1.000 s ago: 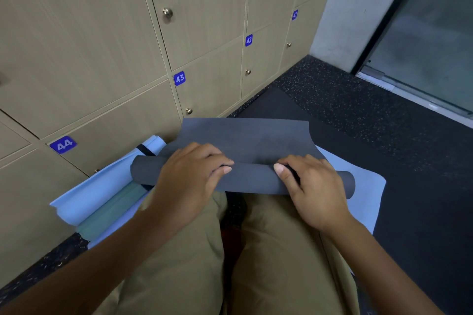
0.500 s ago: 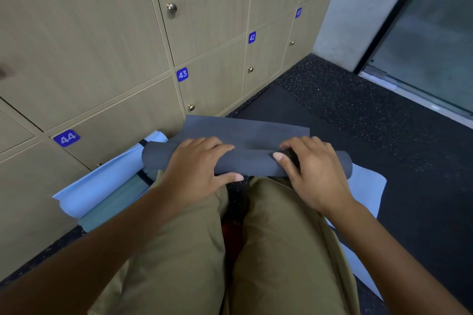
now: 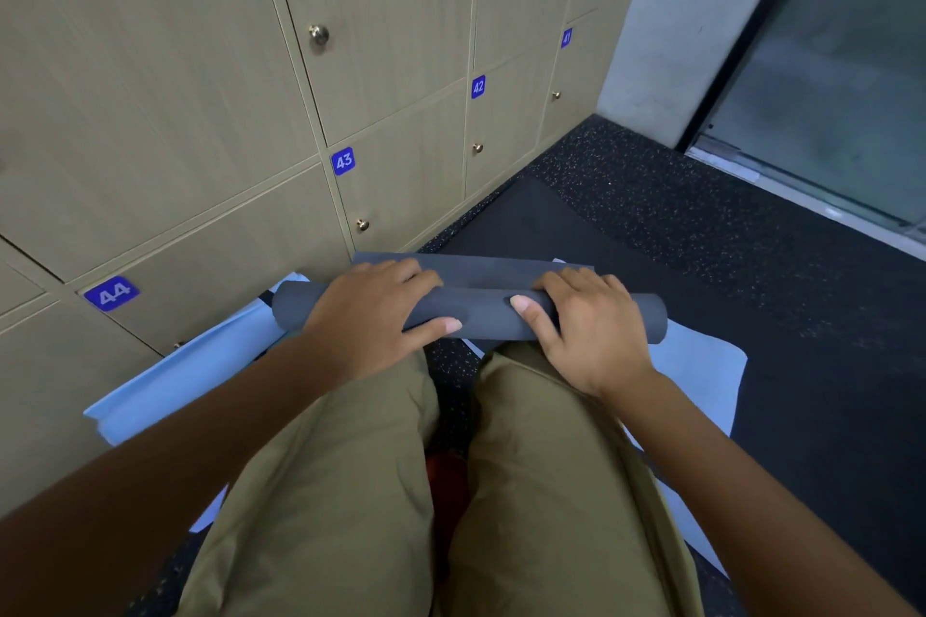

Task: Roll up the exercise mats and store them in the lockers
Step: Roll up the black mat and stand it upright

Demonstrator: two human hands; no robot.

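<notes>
Both my hands, left [image 3: 368,316] and right [image 3: 591,323], curled around the dark grey foam mat roll [image 3: 476,311] near locker 43 [image 3: 343,161]; rolling nearly finished, last flap [image 3: 481,264] next.

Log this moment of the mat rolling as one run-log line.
stage: rolling, short flap left | left hand: grips grey mat | right hand: grips roll | under: light blue mat | lockers: shut

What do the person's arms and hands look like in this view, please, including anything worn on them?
Both forearms are bare up to the frame's edge, with no sleeve in view. The left hand and the right hand carry no gloves, rings, watch or wristband. The fingernails are short and unpainted. Below the arms, khaki trousers cover the legs.
</notes>
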